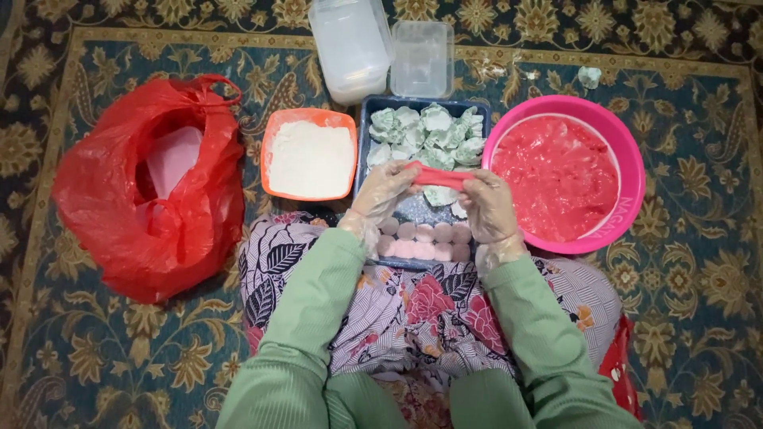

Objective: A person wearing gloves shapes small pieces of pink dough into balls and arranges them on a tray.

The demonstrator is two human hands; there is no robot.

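Two hands in thin clear gloves met over a blue tray (369,107). The left hand (384,191) and the right hand (486,202) each pinched one end of a flat pink strip of dough (439,176), stretched between them just above the tray. Their fingertips were hard to see through the gloves. The arms hid part of the tray, so only some of the round pale pink pieces (425,241) at its near end showed. Pale green lumps (429,131) filled its far end. A pink bowl (628,171) of red dough sat to the right, touching the tray. An orange tub (270,135) of white powder sat to the left. A red plastic bag (151,191) lay farther left. Clear boxes (381,48) were cut off at the top edge. Everything rested on a blue and gold flowery carpet (95,349) on the floor.
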